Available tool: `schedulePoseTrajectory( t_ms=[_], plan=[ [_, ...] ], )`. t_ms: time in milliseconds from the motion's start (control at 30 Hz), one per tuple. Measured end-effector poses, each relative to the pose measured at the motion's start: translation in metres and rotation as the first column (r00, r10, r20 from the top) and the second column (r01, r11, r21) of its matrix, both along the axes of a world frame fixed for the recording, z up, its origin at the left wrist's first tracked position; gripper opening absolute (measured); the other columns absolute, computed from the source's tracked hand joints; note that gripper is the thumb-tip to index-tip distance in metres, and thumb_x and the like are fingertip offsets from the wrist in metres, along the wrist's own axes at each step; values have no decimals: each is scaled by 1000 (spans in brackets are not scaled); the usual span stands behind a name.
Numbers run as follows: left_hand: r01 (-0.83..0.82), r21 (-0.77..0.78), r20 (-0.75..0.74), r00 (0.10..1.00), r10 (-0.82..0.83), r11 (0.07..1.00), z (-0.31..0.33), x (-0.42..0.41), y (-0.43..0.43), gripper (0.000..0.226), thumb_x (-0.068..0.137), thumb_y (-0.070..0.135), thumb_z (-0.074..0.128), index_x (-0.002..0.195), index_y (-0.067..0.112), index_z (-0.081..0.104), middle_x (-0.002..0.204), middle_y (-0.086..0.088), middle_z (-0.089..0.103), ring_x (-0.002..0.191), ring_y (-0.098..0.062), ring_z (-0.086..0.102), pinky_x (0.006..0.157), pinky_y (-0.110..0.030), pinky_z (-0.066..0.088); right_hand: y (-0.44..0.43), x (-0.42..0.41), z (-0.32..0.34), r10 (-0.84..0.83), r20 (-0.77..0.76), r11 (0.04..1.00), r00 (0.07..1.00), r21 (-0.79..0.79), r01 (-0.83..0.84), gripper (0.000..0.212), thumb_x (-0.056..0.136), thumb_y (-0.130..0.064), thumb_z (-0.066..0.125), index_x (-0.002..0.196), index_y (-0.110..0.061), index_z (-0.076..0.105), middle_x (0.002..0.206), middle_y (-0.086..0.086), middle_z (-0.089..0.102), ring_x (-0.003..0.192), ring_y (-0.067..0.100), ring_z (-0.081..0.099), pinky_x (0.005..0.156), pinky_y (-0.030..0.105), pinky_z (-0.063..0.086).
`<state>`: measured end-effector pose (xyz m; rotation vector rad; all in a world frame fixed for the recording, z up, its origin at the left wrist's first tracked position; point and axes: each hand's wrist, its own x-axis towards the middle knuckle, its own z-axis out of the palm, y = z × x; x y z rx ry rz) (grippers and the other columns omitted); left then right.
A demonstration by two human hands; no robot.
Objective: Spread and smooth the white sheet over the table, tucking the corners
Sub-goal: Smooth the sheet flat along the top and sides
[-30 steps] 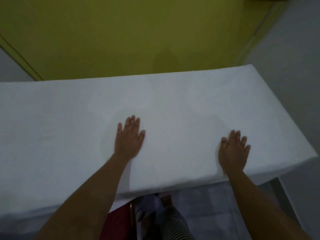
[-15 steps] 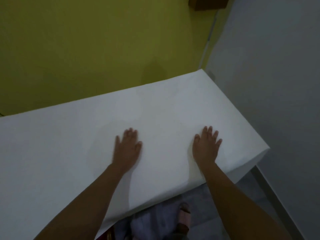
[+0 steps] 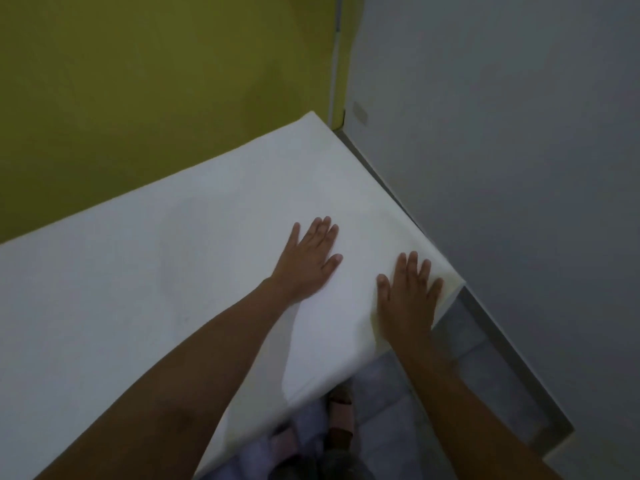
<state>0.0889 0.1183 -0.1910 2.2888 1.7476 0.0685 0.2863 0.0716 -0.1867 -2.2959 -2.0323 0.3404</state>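
Right hand: my right hand (image 3: pixel 408 299) is flat on the white sheet (image 3: pixel 145 271), palm down, fingers spread apart, gripping nothing, right at the near right corner of the table (image 3: pixel 446 296).
Left hand: my left hand (image 3: pixel 306 263) is flat too, fingers stretched out and a little apart, holding nothing, just beside the right hand and further in from that corner.
Forearms: both bare, reaching in from the near edge; the left one crosses a wide stretch of sheet.
White sheet: covers the whole tabletop I can see, from the corner under my right hand back to the far corner and off past the left edge of view; it drapes over the near edge and the right end. It looks mostly flat, with faint shadowy dips left of my left hand.
Corner tuck: I cannot tell how the cloth is folded under the corner.
Yellow wall (image 3: pixel 138 81): directly behind the table's far edge.
Grey wall (image 3: pixel 502 150): beside the table's right end.
Floor (image 3: pixel 388 393): grey tiles below the near edge, with a foot in a pink sandal (image 3: pixel 341 415).
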Motion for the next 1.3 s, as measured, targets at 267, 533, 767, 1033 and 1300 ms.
schedulePoseTrajectory(
  t_ms=[267, 533, 767, 1033, 1300],
  plan=[
    [171, 47, -43, 985, -170, 984, 0, -28, 66, 56, 102, 41, 16, 153, 18, 7, 161, -1, 4, 148, -14, -2, 119, -38, -6, 52, -50, 2, 112, -2, 994, 994, 18, -112, 58, 101, -39, 17, 152, -13, 10, 161, 8, 7, 148, 28, 0, 120, 51, 1],
    [-95, 127, -83, 991, 106, 987, -4, -116, 166, 58, 102, 40, 28, 152, 13, 17, 159, -12, 12, 147, -25, 11, 117, -45, 5, 57, -54, -6, 81, 21, 994, 996, 69, -83, 61, 95, -37, 17, 149, -9, 25, 157, 11, 24, 147, 28, 15, 119, 49, 5],
    [-544, 157, -41, 830, 556, 824, 1, -193, 160, 60, 102, 39, 24, 142, -5, 32, 147, -28, 33, 137, -39, 29, 111, -55, 19, 55, -53, -8, 74, 0, 993, 997, 96, -74, 61, 95, -39, 16, 149, -11, 24, 157, 10, 23, 147, 26, 14, 119, 48, 4],
    [-526, 86, 90, 850, 519, 846, 10, -85, 11, 57, 103, 36, 25, 150, 6, 15, 158, -17, 11, 147, -28, 10, 117, -45, -1, 53, -68, -2, 144, -23, 989, 989, 50, -142, 55, 100, -32, 26, 150, -9, 22, 159, 10, 18, 148, 28, 9, 118, 51, -1],
    [-644, 3, -73, 763, 643, 765, 5, -69, -120, 58, 102, 39, 18, 152, 13, 8, 160, -8, 4, 148, -21, 0, 119, -46, -5, 10, -98, -2, 606, 3, 796, 796, 26, -605, 55, 101, -37, 19, 151, -15, 17, 160, 4, 16, 148, 25, 7, 119, 49, 2]
  ],
)
